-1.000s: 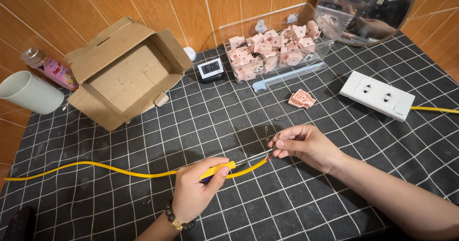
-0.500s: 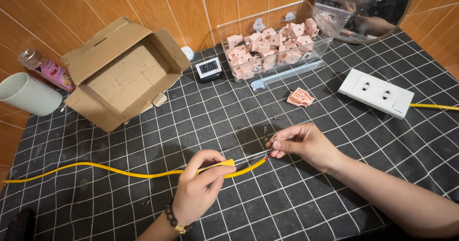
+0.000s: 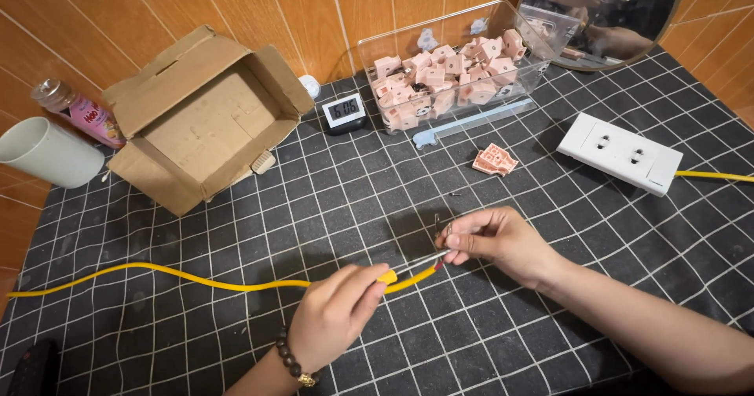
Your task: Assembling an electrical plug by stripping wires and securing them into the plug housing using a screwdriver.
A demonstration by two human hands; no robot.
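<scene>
A long yellow cable (image 3: 173,276) lies across the black gridded mat (image 3: 330,207), running from the left edge to the middle. My left hand (image 3: 338,317), with a bead bracelet at the wrist, pinches the cable near its stripped end. My right hand (image 3: 499,243) pinches the thin bare wires (image 3: 436,256) that stick out of the cable's end. Behind my hands a single pink socket part (image 3: 495,160) lies on the mat. A white double socket plate (image 3: 620,152) with its own yellow cable sits at the right.
An open cardboard box (image 3: 200,117) lies on its side at the back left. A clear bin (image 3: 459,62) with several pink parts, a small digital timer (image 3: 343,113), a white cup (image 3: 43,152), a small bottle (image 3: 78,111) and a round mirror (image 3: 605,15) stand along the wall.
My left hand has slid a little along the cable towards its stripped end. My right hand keeps its hold on the bare wires in nearly the same place.
</scene>
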